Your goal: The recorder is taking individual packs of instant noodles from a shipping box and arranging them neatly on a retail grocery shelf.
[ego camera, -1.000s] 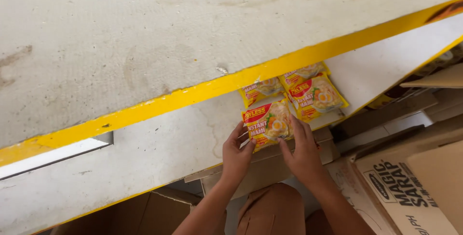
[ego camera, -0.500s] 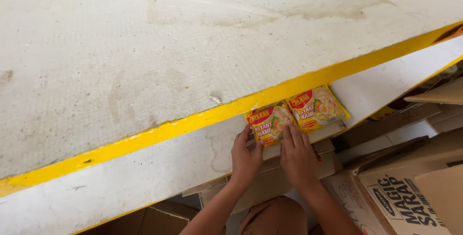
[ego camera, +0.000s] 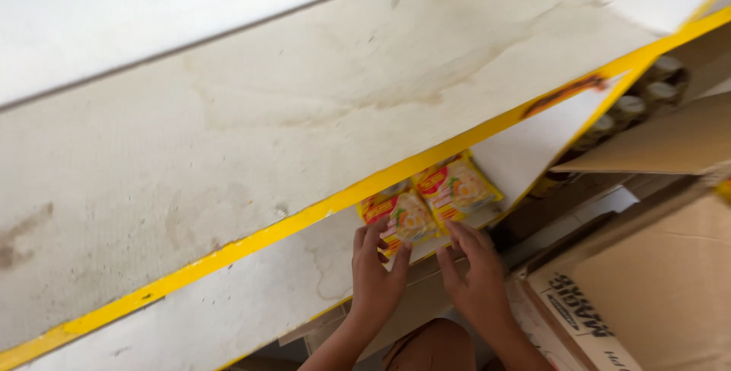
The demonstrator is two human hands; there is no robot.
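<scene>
both hands lay flat and open on two yellow noodle packets, left hand (ego camera: 375, 273) on the left packet (ego camera: 401, 219), right hand (ego camera: 476, 276) at the right packet (ego camera: 457, 187), packets directly ahead on the lower shelf (ego camera: 251, 302), long axes pointing inward.

Small shop or stockroom. White shelving with yellow-painted front edges (ego camera: 304, 219); upper shelf board (ego camera: 266, 127) stained and worn. Two yellow instant noodle packets (ego camera: 430, 199) sit in a row at the front edge of the lower shelf (ego camera: 251, 306). Capped jars or bottles (ego camera: 643, 100) line the far right shelf. Open printed cardboard cartons (ego camera: 647, 295) stand below right, stock boxes.
</scene>
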